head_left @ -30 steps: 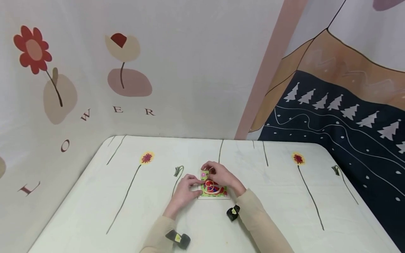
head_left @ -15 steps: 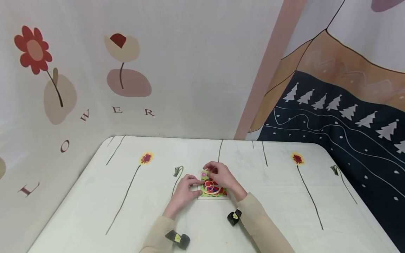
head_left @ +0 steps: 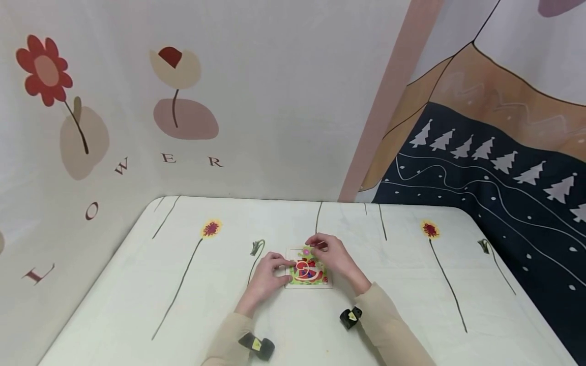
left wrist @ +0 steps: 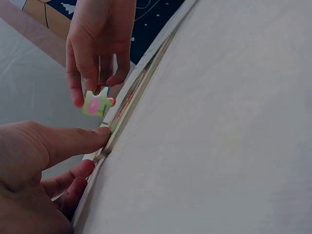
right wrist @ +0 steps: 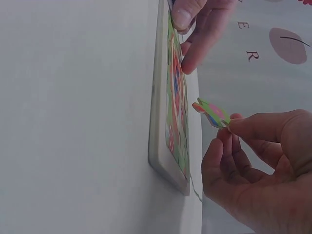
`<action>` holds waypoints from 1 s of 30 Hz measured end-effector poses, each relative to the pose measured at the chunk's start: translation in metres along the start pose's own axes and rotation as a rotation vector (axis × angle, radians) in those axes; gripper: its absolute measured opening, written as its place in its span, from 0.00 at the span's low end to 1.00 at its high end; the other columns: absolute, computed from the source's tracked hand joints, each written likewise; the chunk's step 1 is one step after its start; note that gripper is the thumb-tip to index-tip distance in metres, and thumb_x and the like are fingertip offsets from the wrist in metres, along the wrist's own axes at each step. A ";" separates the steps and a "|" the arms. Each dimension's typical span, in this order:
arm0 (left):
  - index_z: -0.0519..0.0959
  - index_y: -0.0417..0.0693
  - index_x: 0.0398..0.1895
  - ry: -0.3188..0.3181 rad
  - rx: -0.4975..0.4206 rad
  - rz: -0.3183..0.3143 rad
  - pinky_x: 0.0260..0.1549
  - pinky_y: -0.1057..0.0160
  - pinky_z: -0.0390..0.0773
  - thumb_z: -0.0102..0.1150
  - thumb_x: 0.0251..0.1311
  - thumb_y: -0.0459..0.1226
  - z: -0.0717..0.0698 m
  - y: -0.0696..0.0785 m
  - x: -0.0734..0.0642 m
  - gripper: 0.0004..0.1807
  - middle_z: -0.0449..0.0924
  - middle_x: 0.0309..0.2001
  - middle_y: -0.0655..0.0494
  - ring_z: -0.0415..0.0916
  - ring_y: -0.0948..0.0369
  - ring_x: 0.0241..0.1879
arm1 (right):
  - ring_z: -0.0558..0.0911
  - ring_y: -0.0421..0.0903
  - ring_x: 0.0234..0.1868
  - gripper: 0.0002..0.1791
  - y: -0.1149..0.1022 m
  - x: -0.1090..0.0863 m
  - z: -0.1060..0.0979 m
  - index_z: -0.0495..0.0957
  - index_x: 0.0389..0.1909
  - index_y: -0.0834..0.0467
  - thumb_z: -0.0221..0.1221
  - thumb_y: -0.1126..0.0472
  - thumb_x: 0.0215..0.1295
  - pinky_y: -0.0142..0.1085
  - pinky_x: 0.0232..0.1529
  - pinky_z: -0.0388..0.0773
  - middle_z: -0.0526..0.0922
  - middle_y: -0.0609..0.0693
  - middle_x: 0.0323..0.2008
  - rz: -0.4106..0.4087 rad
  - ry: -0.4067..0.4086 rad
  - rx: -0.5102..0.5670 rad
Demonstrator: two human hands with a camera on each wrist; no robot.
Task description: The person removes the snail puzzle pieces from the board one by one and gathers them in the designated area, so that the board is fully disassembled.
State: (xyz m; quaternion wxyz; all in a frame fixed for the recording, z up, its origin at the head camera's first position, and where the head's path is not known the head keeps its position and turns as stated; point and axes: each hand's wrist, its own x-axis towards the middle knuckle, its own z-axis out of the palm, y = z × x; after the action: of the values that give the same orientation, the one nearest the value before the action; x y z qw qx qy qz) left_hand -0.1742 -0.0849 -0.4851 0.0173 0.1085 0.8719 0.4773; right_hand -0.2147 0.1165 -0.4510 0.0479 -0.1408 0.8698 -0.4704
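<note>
Puzzle piece aloft, left hand overlapping board, flowered tablecloth around

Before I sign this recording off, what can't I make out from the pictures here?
- Head view: the upper right corner of the puzzle board, covered by the right hand.
- Head view: the fine print on the puzzle piece, too small and partly behind fingers.
- Left wrist view: the board's picture, seen nearly edge-on.
- Right wrist view: the rest of the left hand, cut off by the top edge.
</note>
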 end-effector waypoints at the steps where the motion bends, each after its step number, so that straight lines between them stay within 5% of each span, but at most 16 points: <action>1: 0.85 0.43 0.44 -0.002 0.001 0.002 0.49 0.47 0.69 0.70 0.47 0.28 0.000 0.000 0.000 0.17 0.71 0.44 0.51 0.70 0.50 0.47 | 0.78 0.48 0.42 0.08 0.000 -0.001 -0.001 0.81 0.42 0.60 0.57 0.71 0.65 0.42 0.44 0.76 0.80 0.50 0.40 -0.001 0.005 0.003; 30: 0.85 0.43 0.44 0.002 0.009 0.000 0.46 0.49 0.69 0.70 0.47 0.28 0.001 0.001 0.001 0.17 0.71 0.44 0.51 0.69 0.51 0.46 | 0.79 0.48 0.40 0.08 0.028 -0.019 -0.031 0.82 0.39 0.62 0.58 0.73 0.61 0.40 0.41 0.73 0.82 0.51 0.38 0.045 0.110 0.010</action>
State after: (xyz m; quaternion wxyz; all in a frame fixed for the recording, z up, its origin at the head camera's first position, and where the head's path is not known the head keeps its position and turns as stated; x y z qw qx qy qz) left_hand -0.1744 -0.0834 -0.4848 0.0161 0.1081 0.8740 0.4735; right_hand -0.2092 0.1619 -0.4581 0.0115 -0.0947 0.8717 -0.4807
